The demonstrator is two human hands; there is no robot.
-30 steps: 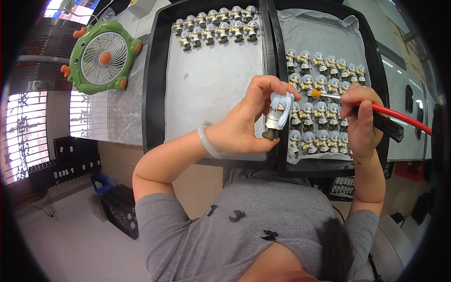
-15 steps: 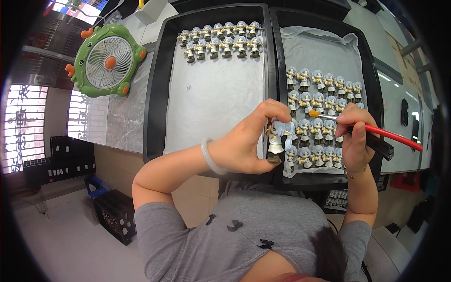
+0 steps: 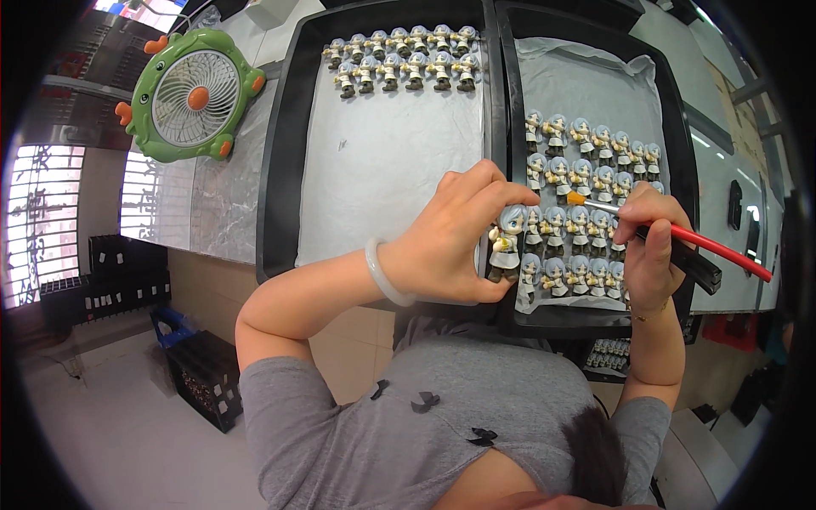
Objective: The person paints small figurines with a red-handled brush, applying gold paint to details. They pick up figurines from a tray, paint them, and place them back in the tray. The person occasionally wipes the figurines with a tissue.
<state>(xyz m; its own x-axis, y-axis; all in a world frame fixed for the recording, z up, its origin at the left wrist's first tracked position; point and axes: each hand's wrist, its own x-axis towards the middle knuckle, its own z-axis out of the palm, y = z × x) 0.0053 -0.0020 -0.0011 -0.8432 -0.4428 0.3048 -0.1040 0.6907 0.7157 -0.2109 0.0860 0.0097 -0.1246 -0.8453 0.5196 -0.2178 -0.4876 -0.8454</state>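
Observation:
Between thumb and fingertips, my left hand (image 3: 455, 234) grips a small figurine (image 3: 507, 244) with pale blue hair, a white outfit and dark boots. It is upright, gripped at head and feet. My right hand (image 3: 654, 242) holds a paintbrush (image 3: 722, 248) with a red handle, silver collar and orange bristles. A black bar-shaped tool (image 3: 699, 269) is also in that hand; its kind is unclear. The bristles are to the right of the figurine, apart from it. Below both hands, the right black tray (image 3: 677, 119) carries several rows of matching figurines (image 3: 578, 229) on white paper.
The left black tray (image 3: 287, 144) has two rows of figurines (image 3: 403, 61) at its far end, on white paper. A green fan (image 3: 197, 98) with orange feet stands on the grey tabletop left of it. Black crates (image 3: 204, 378) are on the floor at lower left.
The figurine has turned, so its front now shows instead of its side. The brush has shifted slightly right within the view. The trays and fan sit a little higher in the picture.

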